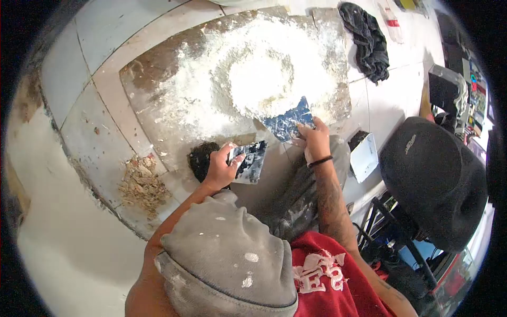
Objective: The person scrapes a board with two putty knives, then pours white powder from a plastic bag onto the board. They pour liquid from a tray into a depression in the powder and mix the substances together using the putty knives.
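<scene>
A broad mound of white powder (pixel 261 79), with a ring-shaped ridge, covers much of a worn board (pixel 145 79) on the floor. My right hand (pixel 315 140) is closed on a blue flat scraper (pixel 290 120) smeared with white, its far edge at the near rim of the powder. Lower and to the left, my left hand (pixel 223 165) grips another flat scraper (pixel 252 165), pale with black smears. Its blade points right, short of the board's near edge. A dark shoe (pixel 200 158) shows beside the left wrist.
Crumbly beige debris (pixel 143 185) lies on the tiles at left. A dark crumpled cloth (pixel 367 42) and a plastic bottle (pixel 391 24) lie at upper right. A black chair (pixel 430 182) stands to my right, near a small white-and-dark object (pixel 364 157) beside my knee.
</scene>
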The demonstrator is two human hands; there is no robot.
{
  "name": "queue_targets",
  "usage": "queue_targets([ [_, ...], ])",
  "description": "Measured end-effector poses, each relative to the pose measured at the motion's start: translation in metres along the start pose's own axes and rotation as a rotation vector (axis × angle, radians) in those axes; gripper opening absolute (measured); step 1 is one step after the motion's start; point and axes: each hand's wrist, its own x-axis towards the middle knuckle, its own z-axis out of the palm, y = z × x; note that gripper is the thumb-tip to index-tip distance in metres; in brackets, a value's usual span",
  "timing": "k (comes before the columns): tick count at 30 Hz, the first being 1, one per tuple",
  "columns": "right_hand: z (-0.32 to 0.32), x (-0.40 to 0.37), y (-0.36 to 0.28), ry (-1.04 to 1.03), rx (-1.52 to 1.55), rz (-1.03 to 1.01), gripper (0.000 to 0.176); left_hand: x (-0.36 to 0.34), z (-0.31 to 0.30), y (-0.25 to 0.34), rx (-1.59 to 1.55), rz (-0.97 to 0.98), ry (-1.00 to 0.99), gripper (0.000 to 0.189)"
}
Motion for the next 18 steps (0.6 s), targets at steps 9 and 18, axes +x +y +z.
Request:
queue_targets([
  [9,0.004,-0.009,-0.019,-0.082,-0.076,-0.152,0.022,-0.001,0.002,-0.011,0.063,0.144,0.052,0.018],
  [18,0.006,-0.006,-0.022,-0.012,-0.075,-0.184,0.028,0.000,-0.001,-0.003,0.097,0.088,0.032,0.025],
])
